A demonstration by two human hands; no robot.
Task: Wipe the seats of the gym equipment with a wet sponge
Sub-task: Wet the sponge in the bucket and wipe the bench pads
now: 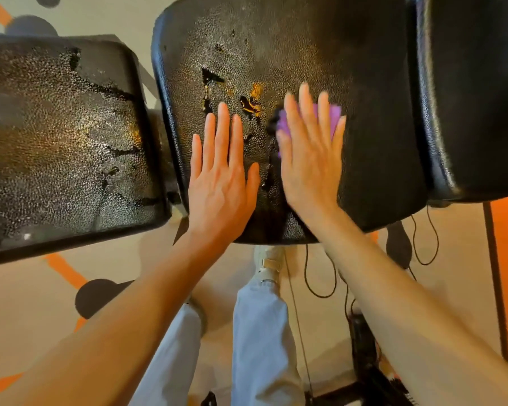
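Observation:
A black padded seat (276, 54) with a worn, cracked surface fills the middle of the head view. My left hand (220, 171) lies flat on its lower middle, fingers straight and together. Beside it, my right hand (308, 150) presses flat on a purple sponge (333, 115), which shows between and beyond the fingers. The sponge rests on the seat just right of the torn patches. Most of the sponge is hidden under the hand, which looks a little blurred.
A second black pad (62, 142), wet and cracked, sits to the left. Another black pad (475, 98) stands to the right. Below are my legs in light trousers, a pale shoe (269, 262), black cables (320, 276) and the machine's frame on a beige and orange floor.

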